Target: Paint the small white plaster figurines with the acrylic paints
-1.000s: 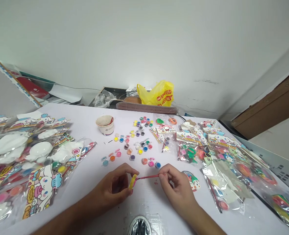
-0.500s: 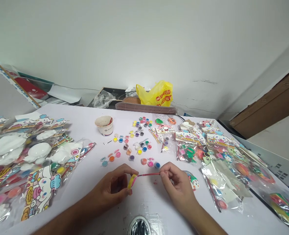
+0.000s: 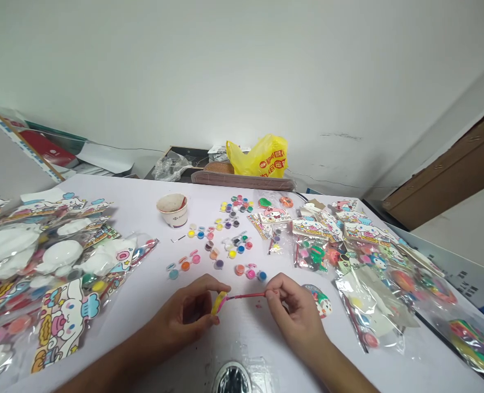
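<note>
"What's in the left hand [image 3: 193, 310]?"

"Its fingers pinch a small yellow-and-pink piece [image 3: 219, 303] above the bench [image 3: 139, 218]; the tip of a red paintbrush [image 3: 248, 296] meets the pink side."

"And the right hand [image 3: 297, 314]?"

"Fingers closed on the handle, beside a multicoloured painted piece [image 3: 322, 303]."

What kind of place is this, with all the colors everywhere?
It looks like a craft table in a plain room, maybe at home or in a small workshop. You can tell from the little paint pots, the thin red brush in the right hand, and the bagged craft kits.
</note>
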Demonstrator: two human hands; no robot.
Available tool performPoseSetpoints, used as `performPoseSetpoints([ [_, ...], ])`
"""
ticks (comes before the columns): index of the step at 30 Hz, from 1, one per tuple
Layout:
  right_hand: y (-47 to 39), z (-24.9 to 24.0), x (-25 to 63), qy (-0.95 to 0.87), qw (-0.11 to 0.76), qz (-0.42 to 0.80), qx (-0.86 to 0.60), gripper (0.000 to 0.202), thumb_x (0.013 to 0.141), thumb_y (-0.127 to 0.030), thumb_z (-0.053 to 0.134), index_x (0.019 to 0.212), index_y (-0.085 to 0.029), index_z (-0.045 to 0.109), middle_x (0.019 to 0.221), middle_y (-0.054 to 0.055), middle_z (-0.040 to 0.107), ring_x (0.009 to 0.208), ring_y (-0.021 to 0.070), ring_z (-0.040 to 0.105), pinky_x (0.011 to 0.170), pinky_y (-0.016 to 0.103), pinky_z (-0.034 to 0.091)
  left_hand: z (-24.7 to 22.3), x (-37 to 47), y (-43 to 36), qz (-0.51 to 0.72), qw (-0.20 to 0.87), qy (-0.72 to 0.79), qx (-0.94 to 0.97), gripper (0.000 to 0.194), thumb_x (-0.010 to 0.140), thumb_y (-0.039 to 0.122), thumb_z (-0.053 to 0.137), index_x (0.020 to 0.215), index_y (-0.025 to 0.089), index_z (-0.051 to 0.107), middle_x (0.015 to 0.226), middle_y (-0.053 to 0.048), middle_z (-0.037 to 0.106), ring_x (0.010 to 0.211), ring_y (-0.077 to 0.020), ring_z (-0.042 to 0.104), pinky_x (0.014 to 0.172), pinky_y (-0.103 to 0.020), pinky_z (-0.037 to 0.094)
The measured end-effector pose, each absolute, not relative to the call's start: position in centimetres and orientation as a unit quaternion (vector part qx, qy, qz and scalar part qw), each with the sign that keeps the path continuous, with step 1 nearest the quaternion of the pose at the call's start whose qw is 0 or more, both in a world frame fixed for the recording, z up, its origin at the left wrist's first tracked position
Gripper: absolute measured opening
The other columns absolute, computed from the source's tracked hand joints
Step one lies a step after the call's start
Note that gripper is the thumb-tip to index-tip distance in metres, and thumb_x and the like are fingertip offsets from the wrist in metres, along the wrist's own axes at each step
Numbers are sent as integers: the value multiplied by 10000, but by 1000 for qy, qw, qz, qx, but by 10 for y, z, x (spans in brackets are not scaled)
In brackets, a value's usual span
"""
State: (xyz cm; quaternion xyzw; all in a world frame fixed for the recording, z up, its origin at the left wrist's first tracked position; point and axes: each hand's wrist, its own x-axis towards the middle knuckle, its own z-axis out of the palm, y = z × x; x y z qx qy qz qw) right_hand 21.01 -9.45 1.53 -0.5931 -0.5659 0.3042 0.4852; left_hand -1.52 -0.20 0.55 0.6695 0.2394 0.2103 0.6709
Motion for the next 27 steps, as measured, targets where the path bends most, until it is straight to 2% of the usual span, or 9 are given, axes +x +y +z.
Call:
performPoseSetpoints([
  [9,-99,20,205,-577,485,327,-570,197,909,-273,472,726,-200,483,544,-62,348,499,111,319,477,236,262,8,-15,-3,186,688,257,652,363,851,466,657,1118,226,608,781,19,447,692,-136,388,605,-261,312],
  [15,-100,23,204,-584,483,329,-565,184,901,-249,477,724,-199,486,541,-63,355,492,106,321,473,231,269,8,-14,-2,188,698,245,646,384,840,499,660,1085,209,607,782,7,522,686,-138,416,617,-266,322],
  [27,-98,19,205,-587,486,316,-565,184,904,-250,481,726,-200,492,536,-62,358,489,108,334,474,231,281,9,-14,-2,190,706,242,638,360,848,481,663,1059,196,606,757,1,577,679,-138,443,617,-260,332],
])
